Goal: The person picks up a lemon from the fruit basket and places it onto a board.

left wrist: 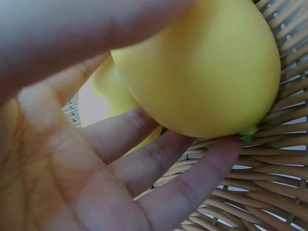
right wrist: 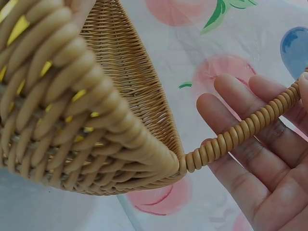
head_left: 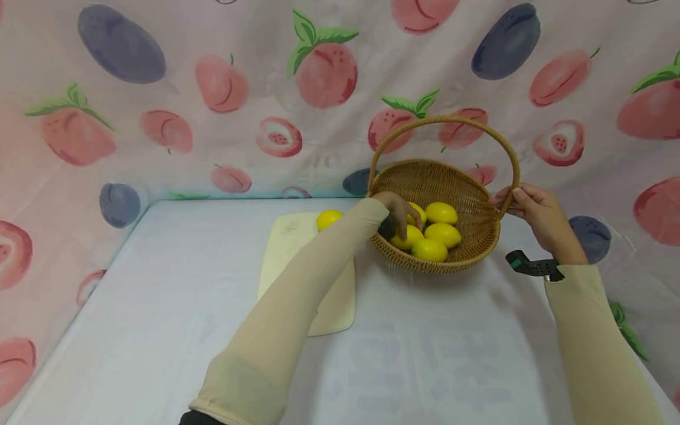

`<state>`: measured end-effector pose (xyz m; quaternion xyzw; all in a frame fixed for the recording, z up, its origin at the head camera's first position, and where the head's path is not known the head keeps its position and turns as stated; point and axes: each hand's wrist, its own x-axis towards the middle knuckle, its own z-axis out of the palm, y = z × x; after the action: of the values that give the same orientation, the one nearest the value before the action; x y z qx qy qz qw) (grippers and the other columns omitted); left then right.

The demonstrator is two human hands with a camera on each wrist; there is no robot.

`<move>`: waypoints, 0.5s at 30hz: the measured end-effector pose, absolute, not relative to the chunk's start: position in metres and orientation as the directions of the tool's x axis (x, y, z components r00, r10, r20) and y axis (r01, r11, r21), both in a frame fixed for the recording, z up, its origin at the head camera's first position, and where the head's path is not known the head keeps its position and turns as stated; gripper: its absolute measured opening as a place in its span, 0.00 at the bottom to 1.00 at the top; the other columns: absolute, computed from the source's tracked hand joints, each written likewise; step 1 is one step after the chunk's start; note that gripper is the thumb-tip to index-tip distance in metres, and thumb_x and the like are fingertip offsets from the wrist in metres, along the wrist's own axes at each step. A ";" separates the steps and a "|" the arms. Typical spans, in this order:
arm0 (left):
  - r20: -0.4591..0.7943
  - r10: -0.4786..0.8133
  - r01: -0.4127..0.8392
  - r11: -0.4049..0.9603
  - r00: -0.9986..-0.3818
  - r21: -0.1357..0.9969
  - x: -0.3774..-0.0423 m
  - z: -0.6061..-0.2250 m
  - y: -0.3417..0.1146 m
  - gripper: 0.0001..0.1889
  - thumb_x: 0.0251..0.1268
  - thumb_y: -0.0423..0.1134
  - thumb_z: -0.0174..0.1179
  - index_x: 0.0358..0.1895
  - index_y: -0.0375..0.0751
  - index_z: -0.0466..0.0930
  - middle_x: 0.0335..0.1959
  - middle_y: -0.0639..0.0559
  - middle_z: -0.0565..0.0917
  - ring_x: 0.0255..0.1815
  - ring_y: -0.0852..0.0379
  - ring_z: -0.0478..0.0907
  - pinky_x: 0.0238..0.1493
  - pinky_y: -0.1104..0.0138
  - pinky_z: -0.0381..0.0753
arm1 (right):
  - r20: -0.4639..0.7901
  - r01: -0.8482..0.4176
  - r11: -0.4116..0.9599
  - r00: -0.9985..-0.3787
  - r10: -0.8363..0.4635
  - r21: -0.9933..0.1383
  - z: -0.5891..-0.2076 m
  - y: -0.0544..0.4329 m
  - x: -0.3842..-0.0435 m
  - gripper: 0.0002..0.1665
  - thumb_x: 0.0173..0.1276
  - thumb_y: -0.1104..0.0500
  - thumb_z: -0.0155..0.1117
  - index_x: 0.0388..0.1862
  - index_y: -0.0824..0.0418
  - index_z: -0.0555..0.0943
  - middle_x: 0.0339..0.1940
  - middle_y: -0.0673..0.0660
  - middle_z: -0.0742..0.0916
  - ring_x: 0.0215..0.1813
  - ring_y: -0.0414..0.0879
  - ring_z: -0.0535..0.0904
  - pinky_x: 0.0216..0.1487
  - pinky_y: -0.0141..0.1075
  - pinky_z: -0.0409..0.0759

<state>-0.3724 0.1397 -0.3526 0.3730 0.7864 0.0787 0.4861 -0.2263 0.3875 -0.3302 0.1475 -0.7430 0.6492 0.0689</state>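
A wicker basket (head_left: 425, 177) with a tall arched handle stands at the back right, tilted toward me. Several yellow lemons (head_left: 430, 250) lie in it. My left hand (head_left: 397, 211) reaches inside at the left and grips one of them. In the left wrist view this lemon (left wrist: 207, 72), with a small green tip, sits between the thumb and the fingers (left wrist: 183, 192), against the weave. My right hand (head_left: 547, 227) holds the basket at the right foot of its handle. Seen from the right wrist, the coiled handle (right wrist: 240, 134) crosses the fingers, with the thumb tip over it.
Left of the basket lies a cream cutting board (head_left: 287, 260), partly covered by my left sleeve (head_left: 297, 295). Another lemon (head_left: 329, 219) rests at the board's far end. A white cloth covers the table (head_left: 175, 307). Behind it hangs a fruit-print curtain (head_left: 212, 35).
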 end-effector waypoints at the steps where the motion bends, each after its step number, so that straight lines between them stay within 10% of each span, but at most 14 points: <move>1: -0.706 0.664 0.522 0.705 -0.247 0.481 -0.373 -0.353 0.140 0.28 0.64 0.34 0.58 0.67 0.52 0.63 0.76 0.50 0.45 0.65 0.55 0.60 0.60 0.69 0.69 | 0.293 -0.308 0.118 -0.947 -0.129 -0.944 -0.330 0.387 -0.226 0.17 0.75 0.59 0.45 0.44 0.67 0.80 0.38 0.48 0.88 0.44 0.36 0.84 0.47 0.21 0.78; 15: -0.725 0.594 0.598 0.737 -0.349 0.316 -0.366 -0.350 0.135 0.37 0.62 0.44 0.61 0.73 0.50 0.54 0.74 0.52 0.57 0.72 0.56 0.58 0.70 0.66 0.63 | 0.279 -0.294 0.156 -0.954 -0.110 -0.943 -0.331 0.387 -0.227 0.19 0.75 0.57 0.45 0.45 0.71 0.79 0.37 0.47 0.88 0.44 0.35 0.84 0.47 0.21 0.78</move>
<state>-0.3662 0.1352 -0.3497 0.3627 0.8213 -0.0022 0.4403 -0.2270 0.3873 -0.3305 0.1335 -0.7567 0.6359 0.0720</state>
